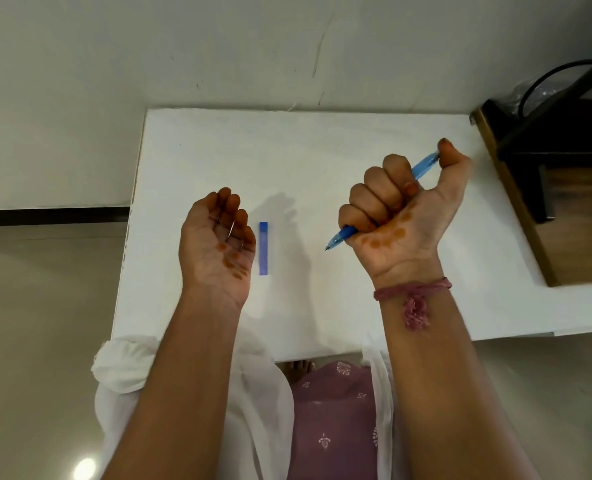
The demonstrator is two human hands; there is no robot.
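My right hand (396, 209) is raised above the white table (322, 150), palm toward me, fingers curled in a fist round a blue pen (348, 233). The pen's tip points down-left and my thumb rests on its upper end. My left hand (218, 244) hovers palm-up over the table's left part, fingers loosely curled, holding nothing. A small flat blue rectangular case (263, 248) lies on the table just right of my left hand, apart from it.
A wall runs behind the table. A wooden-edged surface with a dark stand (547, 133) and a black cable sits at the right. The table's left edge drops to a glossy floor (38, 323). My lap is at the front edge.
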